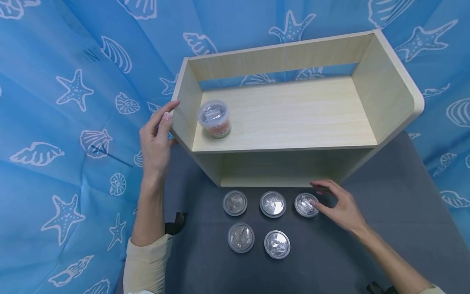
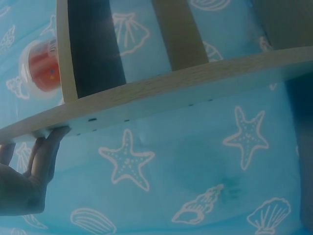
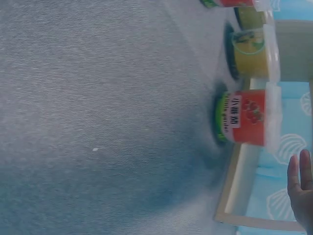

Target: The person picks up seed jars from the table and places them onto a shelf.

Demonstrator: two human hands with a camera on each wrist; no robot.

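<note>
My left hand [image 1: 156,139] rests its fingers against the outer left side of a pale wooden two-tier shelf [image 1: 290,116]. In the left wrist view, its fingertips touch that panel from outside. A clear-lidded plastic tub [image 1: 214,118] stands on the upper tier at the left end. Near the rightmost lidded tub [image 1: 304,204] on the table, my right hand [image 1: 339,206] is spread, thumb over the lid's edge and fingers beyond it. The right wrist view shows straight fingers apart from a red tub [image 3: 247,117] with a tomato picture. Firm contact with the rightmost tub cannot be told.
Several more lidded tubs [image 1: 273,204] stand in two rows before the shelf on the grey tabletop [image 1: 319,261]. One of them is a yellow tub [image 3: 252,54]. A blue curtain [image 1: 47,171] with white shell and starfish prints hangs behind and to both sides.
</note>
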